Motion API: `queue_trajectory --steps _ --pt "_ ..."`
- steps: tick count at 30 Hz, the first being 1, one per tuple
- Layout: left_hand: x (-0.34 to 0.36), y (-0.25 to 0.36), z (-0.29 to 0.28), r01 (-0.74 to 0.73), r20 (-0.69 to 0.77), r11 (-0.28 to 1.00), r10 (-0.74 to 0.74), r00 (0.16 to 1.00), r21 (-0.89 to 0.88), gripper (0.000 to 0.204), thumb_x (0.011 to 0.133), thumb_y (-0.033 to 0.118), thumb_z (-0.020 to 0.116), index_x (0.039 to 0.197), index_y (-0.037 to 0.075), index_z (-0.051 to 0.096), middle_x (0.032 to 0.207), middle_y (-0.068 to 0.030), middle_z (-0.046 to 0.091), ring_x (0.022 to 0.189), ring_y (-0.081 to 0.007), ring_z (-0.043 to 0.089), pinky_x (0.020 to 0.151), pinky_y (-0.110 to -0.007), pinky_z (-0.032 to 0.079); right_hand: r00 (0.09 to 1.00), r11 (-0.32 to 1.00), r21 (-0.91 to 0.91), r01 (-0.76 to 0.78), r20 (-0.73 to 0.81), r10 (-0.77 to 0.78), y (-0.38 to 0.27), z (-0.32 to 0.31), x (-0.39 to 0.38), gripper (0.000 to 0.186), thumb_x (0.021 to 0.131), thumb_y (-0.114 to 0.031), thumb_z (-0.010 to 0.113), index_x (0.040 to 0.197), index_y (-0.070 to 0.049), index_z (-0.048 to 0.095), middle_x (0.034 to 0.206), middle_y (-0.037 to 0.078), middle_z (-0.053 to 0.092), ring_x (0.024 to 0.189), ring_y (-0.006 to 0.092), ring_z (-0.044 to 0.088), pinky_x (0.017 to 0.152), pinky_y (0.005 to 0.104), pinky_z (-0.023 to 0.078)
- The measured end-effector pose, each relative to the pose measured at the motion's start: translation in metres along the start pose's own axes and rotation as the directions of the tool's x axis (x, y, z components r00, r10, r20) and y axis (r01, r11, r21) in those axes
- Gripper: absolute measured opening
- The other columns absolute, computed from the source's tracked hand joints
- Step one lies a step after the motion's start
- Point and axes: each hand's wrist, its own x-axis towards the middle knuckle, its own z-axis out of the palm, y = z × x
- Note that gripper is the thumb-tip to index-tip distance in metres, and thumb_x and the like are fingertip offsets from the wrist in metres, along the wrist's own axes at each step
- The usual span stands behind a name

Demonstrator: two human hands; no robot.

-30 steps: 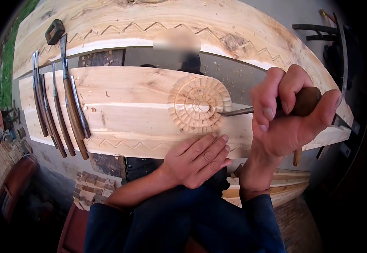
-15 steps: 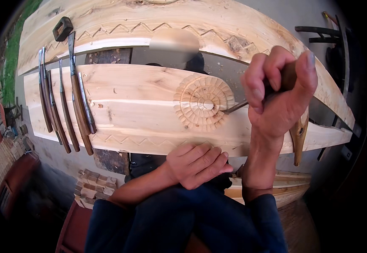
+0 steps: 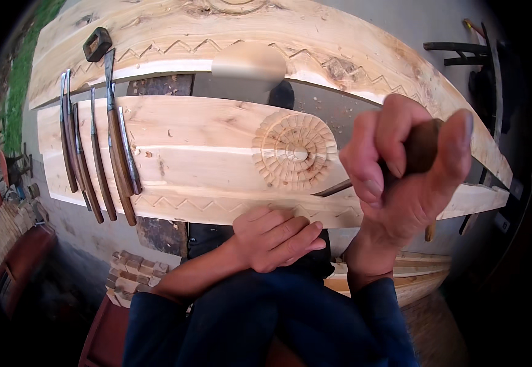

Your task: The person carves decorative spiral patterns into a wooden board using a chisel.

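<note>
A long pale board [image 3: 205,128] lies before me, with a round carved spiral of notched petals [image 3: 296,150] and a zigzag line along its near edge. My right hand [image 3: 403,165] is wrapped round the wooden handle of a carving chisel [image 3: 334,188]. The chisel's thin metal blade slants left, its tip at the board's surface just below the carved circle. Fingers curled together, my left hand [image 3: 278,240] rests at the near edge; its palm is hidden and nothing shows in it. A wooden handle end [image 3: 429,231] peeks out beside my right wrist.
Several more chisels [image 3: 98,165] lie side by side across the board's left part. Behind it stretches a second zigzag-carved board [image 3: 174,27], with a dark hollow block [image 3: 97,44] on it. Small wooden blocks [image 3: 132,275] are stacked lower left. A dark frame [image 3: 458,54] stands far right.
My right hand has come nearer, and the chisel tip has moved from the carved circle's right edge to just below it. My left hand has shifted slightly left.
</note>
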Motion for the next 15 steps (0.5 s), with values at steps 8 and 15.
queue_trajectory --steps 8,15 --pt "0.016 0.012 -0.009 0.049 0.119 0.977 -0.075 0.990 0.210 0.042 0.089 0.031 0.088 0.123 0.008 0.079 0.073 0.0014 0.061 0.060 -0.0155 0.055 0.052 -0.030 0.040 0.941 0.956 0.076 0.284 -0.212 -0.263 -0.007 -0.056 -0.054 0.077 0.100 -0.084 0.048 0.073 -0.012 0.040 0.056 0.008 0.050 0.038 0.0085 0.030 0.036 0.0233 0.023" --pt "0.029 -0.002 0.017 0.156 0.214 0.908 -0.254 0.943 0.389 0.054 0.089 0.029 0.087 0.136 0.004 0.075 0.070 -0.0006 0.051 0.057 -0.0182 0.049 0.052 -0.035 0.037 0.926 0.933 0.017 0.359 -0.133 -0.354 0.002 -0.071 -0.079 0.063 0.102 -0.073 0.059 0.074 -0.019 0.043 0.062 -0.002 0.054 0.042 0.0032 0.043 0.045 0.0210 0.026"
